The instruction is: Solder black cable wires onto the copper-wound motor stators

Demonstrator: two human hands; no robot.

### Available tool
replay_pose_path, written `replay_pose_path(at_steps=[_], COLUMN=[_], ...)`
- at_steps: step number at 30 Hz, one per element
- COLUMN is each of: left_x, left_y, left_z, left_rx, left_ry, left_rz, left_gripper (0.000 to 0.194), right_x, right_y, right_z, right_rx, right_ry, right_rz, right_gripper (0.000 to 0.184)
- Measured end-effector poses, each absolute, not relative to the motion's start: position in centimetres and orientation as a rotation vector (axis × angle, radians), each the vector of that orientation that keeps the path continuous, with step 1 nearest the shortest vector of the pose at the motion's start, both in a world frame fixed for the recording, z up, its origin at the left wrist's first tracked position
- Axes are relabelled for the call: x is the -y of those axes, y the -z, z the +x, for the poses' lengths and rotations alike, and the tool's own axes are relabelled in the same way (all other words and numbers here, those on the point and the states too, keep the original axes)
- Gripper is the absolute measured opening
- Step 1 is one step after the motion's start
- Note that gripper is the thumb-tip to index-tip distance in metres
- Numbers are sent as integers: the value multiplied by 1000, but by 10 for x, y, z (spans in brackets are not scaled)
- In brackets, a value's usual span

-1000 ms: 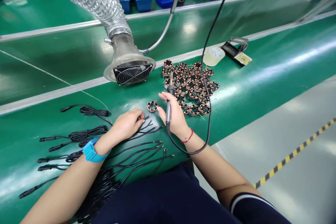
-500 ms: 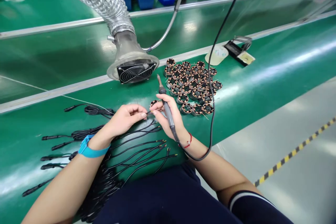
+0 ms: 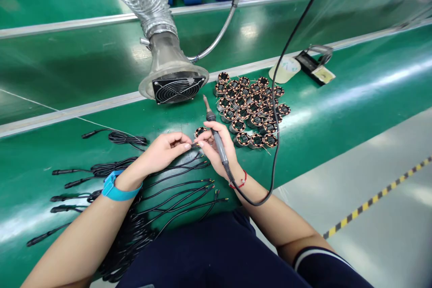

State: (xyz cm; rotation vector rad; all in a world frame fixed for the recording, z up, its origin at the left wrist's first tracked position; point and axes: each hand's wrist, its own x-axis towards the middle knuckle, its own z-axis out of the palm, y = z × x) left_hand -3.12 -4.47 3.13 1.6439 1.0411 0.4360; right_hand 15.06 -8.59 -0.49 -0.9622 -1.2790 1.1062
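My left hand (image 3: 170,150) pinches the end of a black cable (image 3: 195,145) between thumb and finger. My right hand (image 3: 218,148) is closed around the grey handle of a soldering iron (image 3: 218,141), whose tip points up and away from me. The thumb and finger of that same hand also touch the cable's thin wire ends. Just behind the fingertips stands one motor stator (image 3: 200,132) with copper windings, partly hidden. More black cables (image 3: 178,195) with stripped coloured ends lie below my hands.
A group of copper-wound stators (image 3: 253,110) stands right of the iron. A fume extractor fan (image 3: 180,90) hangs low behind my hands. A soldering iron stand with sponge (image 3: 317,69) is at the back right. The iron's cord (image 3: 277,99) loops over the stators. Coiled cables (image 3: 126,138) lie left.
The view has shifted slightly, so the bench items appear a little to the right. Both hands keep nearly the same pose, with the wire ends still between the fingertips.
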Motion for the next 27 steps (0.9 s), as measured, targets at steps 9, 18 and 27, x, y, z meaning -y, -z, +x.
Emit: replay_pose_path(at_steps=[9, 18, 27], left_x=[51, 50, 57], left_y=[-36, -36, -37], left_z=[-29, -31, -18], left_rx=[-1075, -1007, -985], left_ry=[-350, -380, -359], left_rz=[2041, 2101, 1407], left_gripper=[45, 45, 24], right_x=[87, 86, 90], right_y=[3, 5, 1], right_z=[151, 156, 152], right_rx=[1302, 1272, 1408], right_ry=[-1164, -1206, -1044], right_rz=[-965, -934, -997], right_gripper=[45, 50, 34])
